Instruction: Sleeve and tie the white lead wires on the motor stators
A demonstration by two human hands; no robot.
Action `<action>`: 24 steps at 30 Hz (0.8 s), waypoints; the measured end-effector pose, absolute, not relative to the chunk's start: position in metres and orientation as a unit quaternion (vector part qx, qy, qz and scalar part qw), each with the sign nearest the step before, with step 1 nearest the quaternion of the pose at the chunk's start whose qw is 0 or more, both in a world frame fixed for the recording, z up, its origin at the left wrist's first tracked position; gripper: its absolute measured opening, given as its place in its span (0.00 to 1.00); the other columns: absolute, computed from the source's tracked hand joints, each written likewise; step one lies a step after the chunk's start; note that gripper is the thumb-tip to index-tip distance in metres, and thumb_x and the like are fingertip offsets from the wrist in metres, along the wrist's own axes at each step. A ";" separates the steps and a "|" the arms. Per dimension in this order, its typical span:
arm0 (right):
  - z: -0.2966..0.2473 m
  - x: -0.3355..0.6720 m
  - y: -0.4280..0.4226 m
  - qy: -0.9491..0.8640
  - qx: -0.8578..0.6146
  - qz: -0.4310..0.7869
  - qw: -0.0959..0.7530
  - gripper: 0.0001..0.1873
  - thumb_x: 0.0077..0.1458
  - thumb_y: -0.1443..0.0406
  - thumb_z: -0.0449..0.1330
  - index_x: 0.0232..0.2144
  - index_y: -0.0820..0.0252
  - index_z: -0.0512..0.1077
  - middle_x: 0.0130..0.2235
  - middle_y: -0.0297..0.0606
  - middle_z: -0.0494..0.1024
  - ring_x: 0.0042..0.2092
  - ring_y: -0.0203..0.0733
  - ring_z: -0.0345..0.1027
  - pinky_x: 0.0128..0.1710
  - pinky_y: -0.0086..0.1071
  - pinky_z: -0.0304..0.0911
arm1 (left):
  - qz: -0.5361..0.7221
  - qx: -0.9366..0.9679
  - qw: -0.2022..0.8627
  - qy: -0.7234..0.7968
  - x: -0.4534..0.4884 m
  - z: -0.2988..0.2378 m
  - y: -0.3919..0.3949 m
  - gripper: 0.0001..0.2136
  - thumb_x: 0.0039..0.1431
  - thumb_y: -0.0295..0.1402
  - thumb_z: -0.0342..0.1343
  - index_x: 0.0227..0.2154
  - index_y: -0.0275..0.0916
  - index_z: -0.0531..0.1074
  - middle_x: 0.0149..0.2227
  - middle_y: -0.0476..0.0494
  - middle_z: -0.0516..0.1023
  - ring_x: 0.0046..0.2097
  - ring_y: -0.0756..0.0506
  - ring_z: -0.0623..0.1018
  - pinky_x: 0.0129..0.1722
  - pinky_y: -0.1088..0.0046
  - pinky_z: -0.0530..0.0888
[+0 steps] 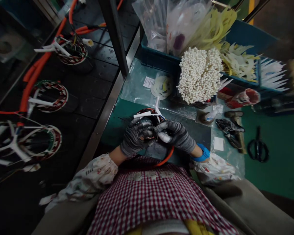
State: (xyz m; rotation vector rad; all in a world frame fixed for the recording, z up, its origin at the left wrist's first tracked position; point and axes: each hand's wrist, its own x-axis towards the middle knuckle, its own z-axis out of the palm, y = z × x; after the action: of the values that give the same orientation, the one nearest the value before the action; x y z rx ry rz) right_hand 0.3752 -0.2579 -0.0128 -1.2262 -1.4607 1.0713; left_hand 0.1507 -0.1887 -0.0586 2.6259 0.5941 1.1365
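Observation:
Between my two gloved hands is a ring-shaped motor stator (155, 112) with copper windings, resting low over the bench near my apron. White insulating sleeves (147, 114) stick out of its top, one pointing away from me. My left hand (136, 134) is closed around the stator's left and near side. On the other side, my right hand (175, 134) has its fingers bent onto the near right rim, the fingertips of both hands almost meeting. What lies under the fingertips is hidden. An orange cable (167, 157) curves out below my right hand.
On the left, several more stators (50, 96) with orange cables stand on a dark conveyor (88, 104). A bundle of white sleeves (201, 75) and blue bins (159, 58) are at the back. A hammer (237, 129), black scissors (258, 148) and a red can (243, 98) lie right.

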 end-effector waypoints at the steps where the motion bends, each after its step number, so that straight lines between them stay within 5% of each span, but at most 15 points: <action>1: -0.013 0.376 -0.258 -0.605 -0.491 0.429 0.456 0.05 0.65 0.64 0.67 0.42 0.55 0.84 0.41 0.38 0.89 0.40 0.43 0.84 0.45 0.36 0.81 | 0.386 0.893 0.108 0.204 0.150 -0.058 -0.189 0.09 0.70 0.44 0.62 0.46 0.47 0.80 0.50 0.47 0.88 0.54 0.42 0.85 0.64 0.56 0.76; 11: -0.041 0.374 -0.273 -0.697 -0.444 0.419 0.376 0.11 0.72 0.58 0.64 0.48 0.58 0.80 0.47 0.43 0.87 0.50 0.46 0.82 0.57 0.43 0.78 | 0.366 0.898 0.106 0.219 0.146 -0.050 -0.193 0.05 0.69 0.38 0.60 0.43 0.47 0.78 0.45 0.50 0.89 0.48 0.40 0.86 0.62 0.54 0.74; 16: -0.025 0.352 -0.261 -0.743 -0.419 0.411 0.322 0.03 0.70 0.63 0.67 0.41 0.52 0.82 0.42 0.33 0.87 0.48 0.41 0.82 0.57 0.36 0.77 | 0.370 0.898 0.107 0.211 0.143 -0.051 -0.190 0.03 0.70 0.31 0.59 0.42 0.46 0.76 0.44 0.48 0.89 0.47 0.39 0.87 0.60 0.52 0.77; 20: -0.016 0.326 -0.225 -0.687 -0.535 0.338 0.358 0.03 0.65 0.68 0.68 0.39 0.54 0.82 0.38 0.31 0.86 0.41 0.42 0.81 0.44 0.30 0.79 | 0.377 0.896 0.068 0.225 0.142 -0.056 -0.187 0.04 0.70 0.32 0.60 0.45 0.45 0.75 0.42 0.45 0.89 0.45 0.37 0.87 0.52 0.52 0.80; 24: -0.021 0.327 -0.221 -0.641 -0.595 0.199 0.442 0.07 0.65 0.64 0.66 0.44 0.54 0.82 0.48 0.38 0.86 0.50 0.49 0.80 0.55 0.40 0.78 | 0.326 0.929 0.040 0.173 0.134 -0.047 -0.180 0.06 0.70 0.30 0.62 0.46 0.48 0.78 0.47 0.48 0.89 0.51 0.39 0.86 0.58 0.53 0.79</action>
State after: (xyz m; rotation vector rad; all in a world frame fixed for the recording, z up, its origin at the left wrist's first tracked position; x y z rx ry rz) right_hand 0.3273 -0.2206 -0.0206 -1.4771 -1.5896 0.4946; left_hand 0.1344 -0.1799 -0.0466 2.8444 0.5291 0.9992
